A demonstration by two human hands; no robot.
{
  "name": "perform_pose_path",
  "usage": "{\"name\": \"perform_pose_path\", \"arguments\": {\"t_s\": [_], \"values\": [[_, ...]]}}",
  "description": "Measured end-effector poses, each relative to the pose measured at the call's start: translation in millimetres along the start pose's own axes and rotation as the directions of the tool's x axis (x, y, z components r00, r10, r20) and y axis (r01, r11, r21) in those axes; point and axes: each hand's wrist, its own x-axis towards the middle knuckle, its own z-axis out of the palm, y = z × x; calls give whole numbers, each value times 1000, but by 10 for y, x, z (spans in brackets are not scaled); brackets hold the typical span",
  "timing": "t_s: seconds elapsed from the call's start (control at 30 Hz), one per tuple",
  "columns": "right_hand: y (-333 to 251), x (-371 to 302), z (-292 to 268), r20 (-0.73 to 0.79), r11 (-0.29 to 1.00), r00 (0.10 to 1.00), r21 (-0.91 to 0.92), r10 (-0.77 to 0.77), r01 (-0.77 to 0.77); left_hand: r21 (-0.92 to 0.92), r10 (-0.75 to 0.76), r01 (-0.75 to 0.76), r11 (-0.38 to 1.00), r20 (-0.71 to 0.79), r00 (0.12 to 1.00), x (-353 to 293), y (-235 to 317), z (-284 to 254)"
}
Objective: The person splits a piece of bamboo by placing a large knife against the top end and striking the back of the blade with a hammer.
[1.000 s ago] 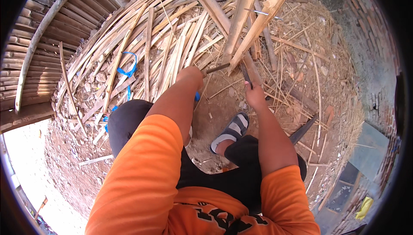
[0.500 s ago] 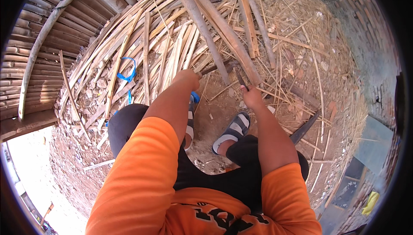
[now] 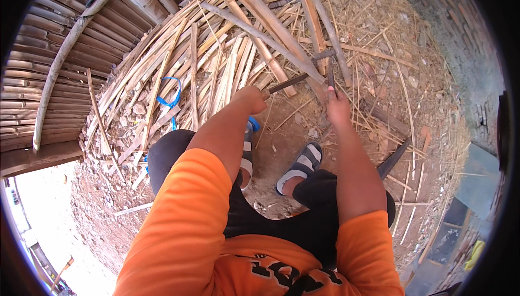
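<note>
My left hand (image 3: 251,100) grips the wooden handle of a long-bladed knife (image 3: 288,83), its dark blade slanting up to the right. Across the blade lie a pale split bamboo piece (image 3: 254,41) and a greyish bamboo strip (image 3: 265,40); I cannot tell which of them touches it. My right hand (image 3: 338,107) is closed around the handle of a hammer (image 3: 324,54), whose head sits above the strip's near end. A wider bamboo length (image 3: 271,17) runs behind these pieces toward the far edge.
Split bamboo strips (image 3: 187,79) heap at the far left, with a blue ribbon (image 3: 172,101) among them. A dark pointed blade-like piece (image 3: 394,158) lies right of my leg. A bamboo wall (image 3: 65,63) stands left, a brick wall (image 3: 460,30) right. My sandalled foot (image 3: 299,168) is near.
The hammer has moved up and right, away from the knife blade. The bamboo at the blade has come apart into a pale piece and a greyish strip, now crossing each other. Both hands shifted right.
</note>
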Motion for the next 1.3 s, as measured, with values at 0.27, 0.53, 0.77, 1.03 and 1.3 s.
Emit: {"name": "perform_pose_path", "arguments": {"t_s": [0.27, 0.53, 0.77, 1.03, 1.3], "values": [[-814, -210, -747, 37, 966, 999, 255, 36, -45, -197, -15, -17, 980, -161, 987, -116, 274, -319], [-1107, -585, -1679, 0, 968, 998, 242, -64, 62, -399, -65, -86, 913, -349, 935, -305, 461, -603], [-944, -800, -1857, -91, 922, 995, 380, -39, 71, -747, -208, -108, 656, -316, 926, -898, 853, -967], [-803, -797, -1953, -47, 903, 998, 424, -53, 68, -920, -98, -183, 347, -230, 968, -2295, 892, -1260], [-377, -559, -2066, -86, 958, 965, 132, -246, 256, -880, -217, -393, 266, -452, 865, -3246, 713, -1199]]}}
